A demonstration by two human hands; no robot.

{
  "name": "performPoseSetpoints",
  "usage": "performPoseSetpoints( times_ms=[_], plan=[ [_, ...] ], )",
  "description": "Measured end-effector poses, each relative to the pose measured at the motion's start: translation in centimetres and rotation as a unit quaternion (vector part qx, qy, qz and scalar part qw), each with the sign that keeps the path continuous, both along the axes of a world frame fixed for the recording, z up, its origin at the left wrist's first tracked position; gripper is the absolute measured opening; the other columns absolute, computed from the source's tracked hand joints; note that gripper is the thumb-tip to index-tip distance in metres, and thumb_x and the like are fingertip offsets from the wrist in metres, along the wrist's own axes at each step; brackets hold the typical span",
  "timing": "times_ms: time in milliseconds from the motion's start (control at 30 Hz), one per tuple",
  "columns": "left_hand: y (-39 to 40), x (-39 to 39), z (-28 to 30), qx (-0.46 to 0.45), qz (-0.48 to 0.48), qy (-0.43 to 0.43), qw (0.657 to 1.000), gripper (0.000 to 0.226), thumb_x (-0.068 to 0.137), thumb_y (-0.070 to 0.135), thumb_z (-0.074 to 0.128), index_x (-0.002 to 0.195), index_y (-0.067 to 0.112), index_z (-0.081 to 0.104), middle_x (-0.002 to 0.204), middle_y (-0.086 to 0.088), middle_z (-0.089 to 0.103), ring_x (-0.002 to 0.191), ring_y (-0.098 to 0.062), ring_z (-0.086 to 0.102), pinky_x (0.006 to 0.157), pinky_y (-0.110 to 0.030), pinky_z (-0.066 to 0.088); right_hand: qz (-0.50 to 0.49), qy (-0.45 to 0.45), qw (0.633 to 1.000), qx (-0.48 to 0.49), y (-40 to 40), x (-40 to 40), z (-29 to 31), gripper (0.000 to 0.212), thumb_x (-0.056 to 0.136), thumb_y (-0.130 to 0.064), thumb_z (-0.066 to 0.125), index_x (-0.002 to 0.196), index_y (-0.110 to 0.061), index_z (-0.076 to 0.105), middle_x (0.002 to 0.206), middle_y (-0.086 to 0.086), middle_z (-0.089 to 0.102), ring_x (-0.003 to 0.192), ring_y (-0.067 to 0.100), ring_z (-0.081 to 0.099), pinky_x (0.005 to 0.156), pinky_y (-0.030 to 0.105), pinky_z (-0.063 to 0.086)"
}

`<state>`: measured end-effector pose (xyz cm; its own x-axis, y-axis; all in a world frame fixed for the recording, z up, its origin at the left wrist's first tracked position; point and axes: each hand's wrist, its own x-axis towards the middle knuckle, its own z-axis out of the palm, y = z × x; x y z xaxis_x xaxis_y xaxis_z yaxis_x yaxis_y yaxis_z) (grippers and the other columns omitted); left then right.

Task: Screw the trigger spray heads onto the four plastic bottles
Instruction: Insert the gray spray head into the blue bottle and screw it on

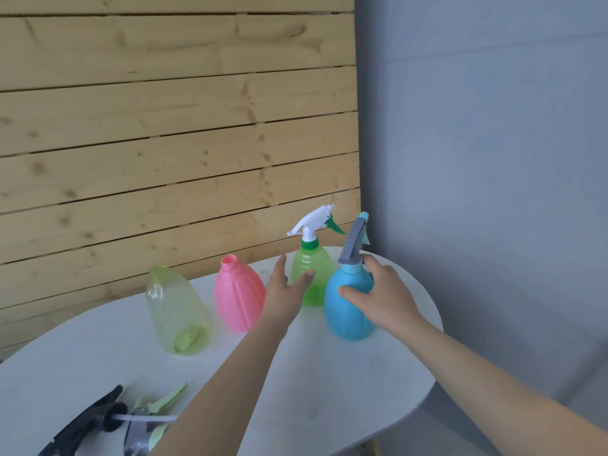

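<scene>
The lower part of the black spray head [82,426] is cut off by the bottom edge at 7 o'clock. The pale green spray head [154,419] beside it is partly hidden by the left forearm. Part of the green bottle [311,274] is covered by the left hand [284,296]. The blue bottle [348,307] is partly hidden under the right hand [385,297]. The whole picture is a little blurred.

No legible text, labels, brand marks, numbers or signs on any surface in view. Bottles, spray heads, counter and walls all read plain, unmarked.
</scene>
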<state>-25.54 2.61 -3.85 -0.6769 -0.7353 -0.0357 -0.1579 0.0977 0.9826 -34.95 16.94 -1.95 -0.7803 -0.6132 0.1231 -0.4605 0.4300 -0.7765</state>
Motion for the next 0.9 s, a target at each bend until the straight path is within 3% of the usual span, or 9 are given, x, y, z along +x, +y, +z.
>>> performPoseSetpoints(
  times_ms=[133, 233, 333, 500, 733, 900],
  plan=[
    [-0.4, -2.3, -0.6, -0.04, -0.004, -0.008, 0.999, 0.091, 0.076, 0.032, 0.075, 0.147, 0.026, 0.019, 0.15, -0.001, 0.032, 0.135, -0.023, 0.035, 0.107, -0.045, 0.038, -0.08, 0.025, 0.996, -0.008, -1.0, -2.7, -0.2, 0.058, 0.074, -0.045, 0.064, 0.126, -0.035, 0.04, 0.109, 0.009, 0.047, 0.091, 0.029, 0.056, 0.066, 0.033, 0.043],
    [-1.2, -3.4, -1.1, -0.033, -0.014, 0.013, 0.999, 0.074, 0.072, 0.023, 0.079, 0.131, 0.035, 0.035, 0.128, 0.002, 0.052, 0.115, -0.019, 0.053, 0.084, -0.031, 0.048, -0.112, 0.047, 0.992, -0.026, -2.2, -4.2, -0.7, 0.058, 0.074, -0.049, 0.065, 0.125, -0.033, 0.041, 0.11, 0.01, 0.047, 0.102, 0.031, 0.051, 0.068, 0.033, 0.04],
    [-2.3, -3.9, -1.1, -0.032, -0.007, 0.025, 0.999, 0.055, 0.073, 0.02, 0.078, 0.105, 0.046, 0.042, 0.112, 0.003, 0.058, 0.101, -0.016, 0.058, 0.068, -0.021, 0.045, -0.133, 0.06, 0.989, -0.02, -3.5, -5.5, -0.9, 0.063, 0.075, -0.055, 0.063, 0.128, -0.032, 0.038, 0.118, 0.009, 0.047, 0.107, 0.034, 0.052, 0.072, 0.036, 0.044],
    [-3.3, -3.9, -1.5, -0.027, 0.013, 0.011, 0.999, 0.073, 0.072, 0.02, 0.076, 0.133, 0.032, 0.04, 0.13, -0.006, 0.049, 0.114, -0.024, 0.053, 0.092, -0.041, 0.049, -0.126, 0.047, 0.991, -0.014, -4.8, -6.7, -1.2, 0.071, 0.071, -0.062, 0.063, 0.128, -0.029, 0.035, 0.122, 0.004, 0.055, 0.106, 0.036, 0.056, 0.083, 0.046, 0.049],
    [-3.0, -3.3, -2.0, -0.02, 0.041, 0.011, 0.999, 0.077, 0.072, 0.02, 0.074, 0.136, 0.038, 0.034, 0.131, -0.006, 0.045, 0.115, -0.025, 0.05, 0.082, -0.035, 0.045, -0.094, 0.025, 0.995, -0.024, -4.3, -6.6, -1.8, 0.088, 0.064, -0.056, 0.072, 0.135, -0.03, 0.028, 0.131, 0.0, 0.05, 0.113, 0.03, 0.054, 0.085, 0.047, 0.049],
    [-2.5, -3.1, -1.5, -0.016, 0.041, 0.006, 0.999, 0.088, 0.073, 0.019, 0.073, 0.142, 0.041, 0.023, 0.138, -0.005, 0.041, 0.122, -0.026, 0.046, 0.096, -0.045, 0.045, -0.07, 0.0, 0.997, -0.025, -3.7, -6.3, -2.3, 0.106, 0.066, -0.048, 0.076, 0.147, -0.023, 0.012, 0.148, 0.001, 0.035, 0.131, 0.026, 0.04, 0.096, 0.046, 0.044]
  ],
)
